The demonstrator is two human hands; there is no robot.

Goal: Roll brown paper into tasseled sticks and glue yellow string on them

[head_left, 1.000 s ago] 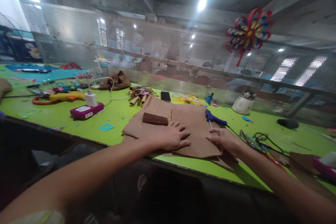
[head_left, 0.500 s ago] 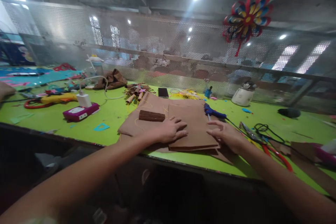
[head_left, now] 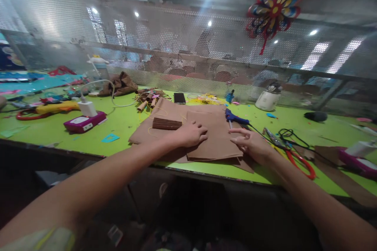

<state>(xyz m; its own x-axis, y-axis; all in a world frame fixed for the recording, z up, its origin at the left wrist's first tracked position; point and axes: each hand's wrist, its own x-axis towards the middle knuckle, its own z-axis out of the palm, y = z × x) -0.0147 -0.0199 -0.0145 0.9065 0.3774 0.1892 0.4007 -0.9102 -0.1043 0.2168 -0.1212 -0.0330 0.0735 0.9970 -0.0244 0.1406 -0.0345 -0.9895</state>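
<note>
A stack of flat brown paper sheets [head_left: 213,137] lies on the green tabletop [head_left: 123,125], just left of the blue glue gun [head_left: 234,118].

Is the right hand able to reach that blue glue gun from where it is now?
Probably yes. The right hand rests open at the edge of the brown sheets, and the blue glue gun lies just beyond its fingers, with nothing between them.
</note>
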